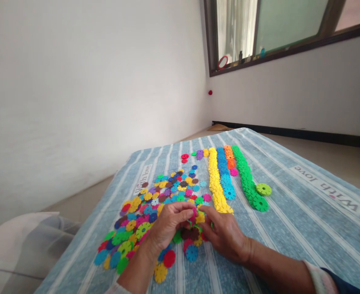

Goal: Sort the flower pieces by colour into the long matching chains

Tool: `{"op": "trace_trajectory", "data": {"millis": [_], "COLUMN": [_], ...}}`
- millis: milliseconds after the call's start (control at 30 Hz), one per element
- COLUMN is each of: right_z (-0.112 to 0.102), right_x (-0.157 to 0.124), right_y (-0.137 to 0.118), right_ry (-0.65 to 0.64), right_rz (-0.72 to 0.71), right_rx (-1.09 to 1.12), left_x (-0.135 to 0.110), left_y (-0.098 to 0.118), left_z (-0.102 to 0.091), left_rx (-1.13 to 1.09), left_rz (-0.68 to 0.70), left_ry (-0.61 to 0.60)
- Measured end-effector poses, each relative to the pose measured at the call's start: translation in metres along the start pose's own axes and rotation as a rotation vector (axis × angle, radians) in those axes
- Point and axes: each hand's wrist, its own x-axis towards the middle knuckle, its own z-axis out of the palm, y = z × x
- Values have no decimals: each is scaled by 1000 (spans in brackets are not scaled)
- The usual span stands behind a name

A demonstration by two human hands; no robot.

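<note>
My left hand (170,223) and my right hand (222,233) meet over a heap of mixed-colour plastic snowflake discs (149,212) on a striped blue cloth (290,212). The left fingers pinch a pink disc (193,214). A yellow disc (200,218) sits at the curled right fingertips. Beyond the hands lie sorted rows: a yellow row (215,183), a blue row (224,173), a short orange row (229,157) and a green row (247,181).
A lone light-green disc (263,189) lies beside the green row. A few red, green and purple discs (192,155) sit at the far end. A white wall stands left; a window (278,28) is behind. A grey pillow (17,245) lies at lower left.
</note>
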Motion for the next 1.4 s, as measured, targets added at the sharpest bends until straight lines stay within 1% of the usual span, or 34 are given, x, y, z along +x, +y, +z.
{"op": "trace_trajectory", "data": {"millis": [100, 167, 267, 500, 667, 800, 867, 1033, 1167, 1200, 1267, 1333, 1400], "right_z": [0, -2, -5, -8, -8, -11, -16, -32, -38, -40, -50, -65, -83], "right_x": [1, 2, 2, 2, 0, 0, 2, 13, 20, 22, 28, 36, 48], "right_y": [1, 0, -2, -4, -3, -4, -6, -9, -8, -6, 0, 12, 29], "right_ry": [-21, -58, -103, -92, -77, -96, -143, -353, -404, -410, -385, -301, -223], "right_rz": [101, 110, 50, -77, -100, -84, -54, -9, 25, 36, 53, 93, 212], "right_rx": [44, 66, 115, 70, 23, 78, 145, 428, 517, 507, 402, 183, -71], "left_x": [-1, -2, -2, -1, -2, -6, -7, -6, -5, -5, -5, -4, -2], "left_y": [-3, -4, -5, -10, -12, -8, -6, -5, -3, -3, -3, -3, -5], "left_z": [5, 8, 11, 11, 11, 11, 9, 4, 6, 6, 6, 6, 5], "left_rx": [-43, -63, -86, -120, -91, -67, -45, -3, -7, -8, -16, -22, -13], "left_rz": [-35, -44, -46, -61, -58, -60, -74, -88, -86, -77, -56, -42, -33], "left_ry": [-70, -107, -148, -183, -213, -266, -291, -323, -343, -346, -330, -292, -251]}}
